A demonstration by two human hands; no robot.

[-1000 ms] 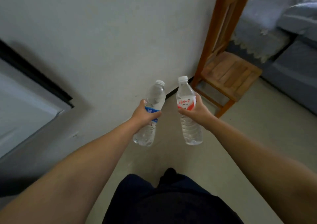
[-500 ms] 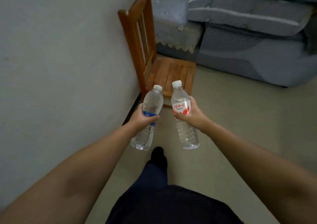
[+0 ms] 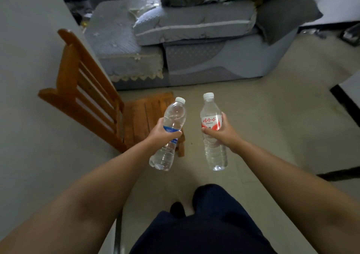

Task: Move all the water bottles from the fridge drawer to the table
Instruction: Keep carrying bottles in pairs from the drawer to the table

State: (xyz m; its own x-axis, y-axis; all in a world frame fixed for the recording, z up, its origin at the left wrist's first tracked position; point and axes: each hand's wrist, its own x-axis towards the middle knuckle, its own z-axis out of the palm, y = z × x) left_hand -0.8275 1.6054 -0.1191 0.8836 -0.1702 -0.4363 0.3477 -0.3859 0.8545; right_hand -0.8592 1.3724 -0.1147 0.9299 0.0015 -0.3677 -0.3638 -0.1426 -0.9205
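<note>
My left hand (image 3: 162, 135) grips a clear water bottle with a blue label (image 3: 171, 117) around its middle, tilted a little to the right, white cap up. My right hand (image 3: 222, 132) grips a second clear water bottle with a red and white label (image 3: 211, 115), held nearly upright. Both bottles hang in the air over the floor in front of me, a short gap between them. Neither the fridge drawer nor the table is in view.
A wooden chair (image 3: 91, 98) stands against the grey wall (image 3: 29, 78) on the left, its seat just behind the left bottle. A grey sofa (image 3: 194, 45) with cushions fills the back. Beige floor (image 3: 272, 127) opens to the right; my dark trouser leg (image 3: 210, 224) is below.
The view has swung right: the wall slid left, and the chair and sofa now sit ahead. Both hands keep their bottles, now a little farther apart.
</note>
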